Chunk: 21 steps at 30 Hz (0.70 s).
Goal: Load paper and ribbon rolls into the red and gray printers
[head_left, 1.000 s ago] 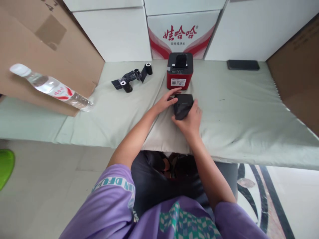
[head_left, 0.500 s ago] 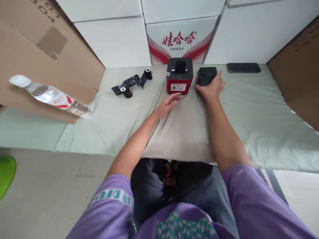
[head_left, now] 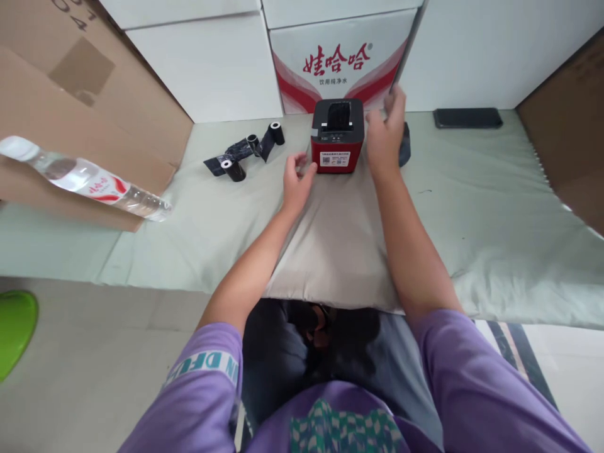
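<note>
On the pale green cloth (head_left: 472,207), near the far boxes, stands a red printer (head_left: 336,136) with a black top; the left hand (head_left: 296,178) hovers just at its left, fingers loosely curled and grasping nothing; the right hand (head_left: 385,135) is raised beside its right flank, fingers spread and empty, half hiding a black cover (head_left: 404,145) lying on the cloth behind it; black ribbon rolls (head_left: 248,150) lie to the left, a phone (head_left: 468,117) well off to the right, a water bottle (head_left: 82,179) at the far left.
</note>
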Tool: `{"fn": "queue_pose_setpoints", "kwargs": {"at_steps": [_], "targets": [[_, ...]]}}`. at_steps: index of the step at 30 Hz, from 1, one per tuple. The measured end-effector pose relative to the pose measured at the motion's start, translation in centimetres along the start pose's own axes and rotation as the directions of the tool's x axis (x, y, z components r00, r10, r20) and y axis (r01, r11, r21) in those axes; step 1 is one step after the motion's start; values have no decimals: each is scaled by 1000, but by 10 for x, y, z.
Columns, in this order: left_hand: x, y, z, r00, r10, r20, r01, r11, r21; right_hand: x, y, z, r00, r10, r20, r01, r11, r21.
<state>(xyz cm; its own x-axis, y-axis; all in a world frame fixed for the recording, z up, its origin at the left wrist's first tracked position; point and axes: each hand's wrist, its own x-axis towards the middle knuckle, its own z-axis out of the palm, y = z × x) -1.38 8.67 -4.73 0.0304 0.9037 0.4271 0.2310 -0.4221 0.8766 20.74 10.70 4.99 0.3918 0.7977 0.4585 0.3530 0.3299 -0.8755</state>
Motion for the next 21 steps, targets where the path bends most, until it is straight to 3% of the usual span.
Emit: {"fn": "queue_pose_setpoints", "kwargs": {"at_steps": [2, 4, 8, 13, 16, 21], "targets": [[13, -13, 7, 996, 24, 86, -20, 999, -50, -6, 12, 23, 982, 182, 49, -185, 981, 57], [21, -23, 17, 983, 39, 177, -17, 992, -123, -19, 21, 36, 964, 245, 101, -252, 965, 69], [27, -31, 28, 971, 31, 236, 19, 979, -205, -40, 27, 39, 962, 225, 155, -244, 962, 120], [22, -14, 12, 957, 28, 288, 44, 969, -241, -43, 13, 37, 954, 233, 187, -258, 958, 122], [10, 7, -3, 981, 49, 187, 3, 963, -271, -48, -3, 31, 960, 215, 179, -240, 961, 134], [-22, 60, -14, 991, -59, -121, 15, 941, -337, -86, -26, -3, 990, 30, 136, -51, 987, 155]]}}
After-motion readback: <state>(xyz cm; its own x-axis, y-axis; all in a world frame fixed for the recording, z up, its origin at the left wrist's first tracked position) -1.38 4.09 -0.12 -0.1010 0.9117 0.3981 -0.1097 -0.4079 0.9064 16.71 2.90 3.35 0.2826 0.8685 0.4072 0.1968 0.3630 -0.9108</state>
